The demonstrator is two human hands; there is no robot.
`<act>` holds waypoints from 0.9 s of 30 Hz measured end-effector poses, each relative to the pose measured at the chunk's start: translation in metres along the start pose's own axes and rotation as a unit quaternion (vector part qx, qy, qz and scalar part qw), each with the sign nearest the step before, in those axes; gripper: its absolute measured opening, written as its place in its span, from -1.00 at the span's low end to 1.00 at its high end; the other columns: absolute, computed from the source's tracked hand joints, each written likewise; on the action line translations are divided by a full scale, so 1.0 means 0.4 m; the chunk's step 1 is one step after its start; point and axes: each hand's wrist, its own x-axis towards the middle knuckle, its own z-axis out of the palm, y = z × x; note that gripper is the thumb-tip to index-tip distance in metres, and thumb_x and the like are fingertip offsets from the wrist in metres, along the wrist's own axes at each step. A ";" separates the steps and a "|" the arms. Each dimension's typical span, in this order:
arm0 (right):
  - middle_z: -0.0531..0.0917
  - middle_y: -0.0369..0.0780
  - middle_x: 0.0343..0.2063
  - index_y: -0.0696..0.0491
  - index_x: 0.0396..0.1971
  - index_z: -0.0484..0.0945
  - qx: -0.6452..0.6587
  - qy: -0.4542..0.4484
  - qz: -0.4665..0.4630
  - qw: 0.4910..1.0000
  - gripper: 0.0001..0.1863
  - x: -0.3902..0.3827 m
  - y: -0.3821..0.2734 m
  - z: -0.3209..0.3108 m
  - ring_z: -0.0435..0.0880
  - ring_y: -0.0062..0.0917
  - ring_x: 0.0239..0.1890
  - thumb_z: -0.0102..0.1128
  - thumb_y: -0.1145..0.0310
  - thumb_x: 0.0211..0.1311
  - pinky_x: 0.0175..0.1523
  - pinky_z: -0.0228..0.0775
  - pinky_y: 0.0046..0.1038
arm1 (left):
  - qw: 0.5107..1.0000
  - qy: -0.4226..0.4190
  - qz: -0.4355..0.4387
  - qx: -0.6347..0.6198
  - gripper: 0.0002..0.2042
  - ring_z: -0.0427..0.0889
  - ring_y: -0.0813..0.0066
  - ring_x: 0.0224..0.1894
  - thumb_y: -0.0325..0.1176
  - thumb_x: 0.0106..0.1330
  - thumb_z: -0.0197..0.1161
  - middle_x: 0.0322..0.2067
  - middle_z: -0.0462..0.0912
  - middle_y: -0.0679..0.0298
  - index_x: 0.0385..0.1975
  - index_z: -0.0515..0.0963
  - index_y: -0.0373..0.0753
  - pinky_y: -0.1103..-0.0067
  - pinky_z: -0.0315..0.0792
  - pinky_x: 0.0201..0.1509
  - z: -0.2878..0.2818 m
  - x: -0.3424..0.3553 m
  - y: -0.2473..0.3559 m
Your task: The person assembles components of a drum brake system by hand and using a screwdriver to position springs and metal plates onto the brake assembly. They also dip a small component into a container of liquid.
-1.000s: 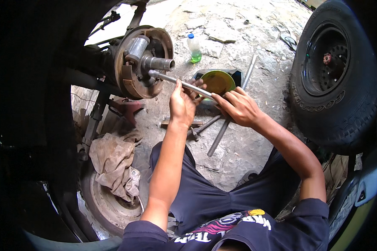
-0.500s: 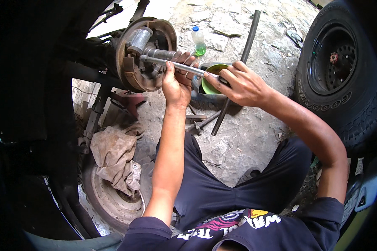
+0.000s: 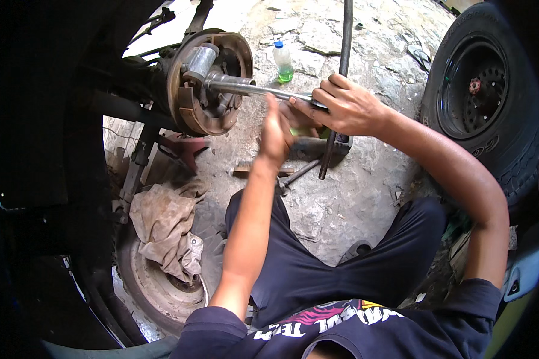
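A: Where is the long steel wrench (image 3: 263, 90) right now?

B: I see it seated on the silver axle stub in the middle of the rusty brake assembly (image 3: 206, 84), its handle running out level toward me. My right hand (image 3: 347, 107) is closed around the handle's outer end. My left hand (image 3: 276, 133) sits just below the bar with fingers curled; I cannot tell whether it touches the metal.

A: How will it handle?

B: I judge it heavy and fully stiff, bare metal that may be greasy and slick. The far end gives the most leverage, so I'd grip there, with the other hand steadying nearer the hub so the socket stays square.

A: Anything close by?

B: A dark bar (image 3: 335, 90) stands on the stone floor (image 3: 365, 185) behind my right hand, a small bottle of green liquid (image 3: 282, 61) beyond it, a wheel with its tyre (image 3: 485, 102) leaning at the right, and a dirty rag (image 3: 164, 224) on a flat tyre at the left.
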 end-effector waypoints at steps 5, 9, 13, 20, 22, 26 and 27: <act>0.56 -0.29 -0.31 0.01 0.28 0.40 0.013 0.010 0.023 1.000 -0.40 -0.012 0.003 0.045 0.58 -0.49 -0.16 0.14 0.23 0.19 0.00 0.38 -0.39 | 0.991 0.050 -0.102 -0.072 -0.31 0.40 0.66 -0.53 0.42 0.37 -0.26 -0.50 0.46 0.39 -0.17 0.50 -0.14 0.69 0.31 -0.50 0.153 -0.052 -0.080; 0.57 -0.30 -0.37 -0.03 0.31 0.35 0.076 0.070 -0.042 0.994 -0.29 -0.046 0.071 0.102 0.58 -0.47 -0.22 0.28 0.46 0.07 0.01 0.44 -0.38 | 0.991 -0.078 -0.111 -0.016 -0.42 0.00 0.79 -0.76 0.33 0.41 -0.13 -0.71 0.12 0.57 -0.47 0.39 -0.13 0.74 -0.10 -0.73 0.090 -0.052 -0.111; 0.63 -0.28 -0.46 0.01 -0.55 0.60 -0.043 0.125 0.039 0.990 -0.81 -0.022 0.261 0.055 0.60 -0.50 -0.20 0.42 0.25 0.05 0.08 0.46 -0.40 | 0.988 -0.091 -0.121 0.024 -0.47 0.02 0.75 -0.80 0.23 0.46 -0.09 -0.74 0.13 0.52 -0.51 0.33 -0.16 0.73 -0.07 -0.75 0.088 -0.056 -0.099; 0.44 -0.31 -0.70 -0.06 -0.74 0.45 0.068 0.109 0.076 0.989 -0.81 0.005 0.365 0.104 0.49 -0.40 -0.49 0.31 0.34 -0.14 -0.22 0.33 -0.31 | 0.953 -0.237 -0.082 -0.171 -0.53 -0.07 0.75 -0.78 0.15 0.52 -0.20 -0.74 0.01 0.51 -0.46 0.23 -0.12 0.74 -0.08 -0.76 0.068 -0.021 -0.151; 0.38 -0.36 -0.76 -0.08 -0.80 0.39 0.070 0.166 0.064 0.982 -0.75 0.009 0.362 0.118 0.43 -0.43 -0.56 0.33 0.33 -0.19 -0.28 0.30 -0.32 | 0.951 -0.222 -0.099 -0.193 -0.55 -0.08 0.77 -0.78 0.14 0.53 -0.22 -0.73 0.01 0.52 -0.45 0.23 -0.12 0.75 -0.10 -0.76 0.075 -0.031 -0.140; 0.35 -0.36 -0.76 -0.08 -0.80 0.37 0.047 0.200 0.072 0.976 -0.74 0.007 0.362 0.110 0.41 -0.41 -0.57 0.33 0.35 -0.18 -0.29 0.30 -0.31 | 0.961 -0.185 -0.104 -0.179 -0.57 -0.09 0.77 -0.76 0.09 0.55 -0.21 -0.71 0.01 0.53 -0.45 0.23 -0.12 0.76 -0.12 -0.76 0.100 -0.051 -0.125; 0.34 -0.36 -0.76 -0.09 -0.80 0.35 0.035 0.212 0.077 0.974 -0.73 0.012 0.355 0.113 0.40 -0.41 -0.58 0.32 0.35 -0.18 -0.29 0.30 -0.30 | 0.966 -0.169 -0.105 -0.164 -0.57 -0.09 0.77 -0.76 0.09 0.55 -0.21 -0.71 0.01 0.53 -0.45 0.23 -0.11 0.76 -0.12 -0.76 0.101 -0.055 -0.120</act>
